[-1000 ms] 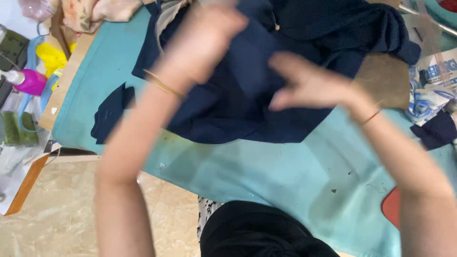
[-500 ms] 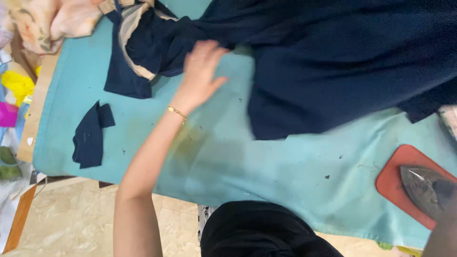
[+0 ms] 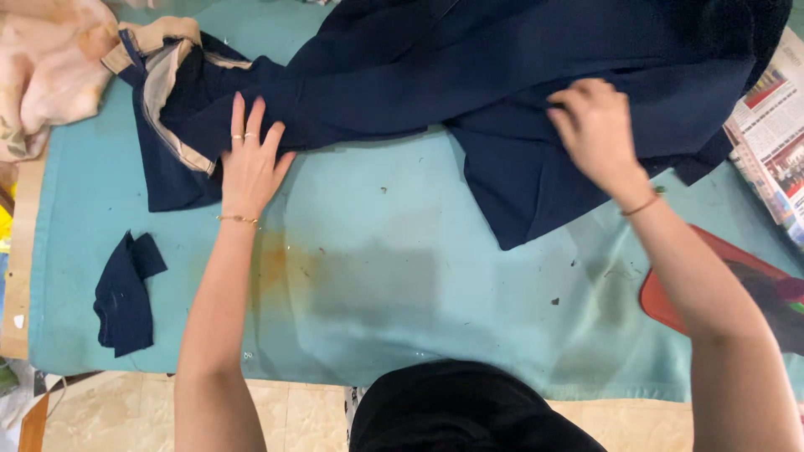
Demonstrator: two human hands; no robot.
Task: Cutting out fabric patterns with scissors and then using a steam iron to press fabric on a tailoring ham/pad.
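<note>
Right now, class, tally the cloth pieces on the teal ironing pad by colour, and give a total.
Navy: 2, the large garment under both hands and the small scrap
Peach: 1, the bundled cloth
Total: 3

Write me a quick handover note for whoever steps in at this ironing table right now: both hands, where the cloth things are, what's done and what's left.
Left hand: flat, fingers spread, pressing the navy garment near its beige-lined end.
Right hand: fingers curled, pinching a fold of the same garment at its right part.
The garment lies across the far side of the teal ironing pad, still bunched and creased. A small navy fabric scrap sits apart at the pad's near left. A peach cloth is heaped at the far left corner, and a red iron rest sits at the right edge.
Done: garment laid on the pad.
Left: smoothing it flat; no iron in hand.
</note>
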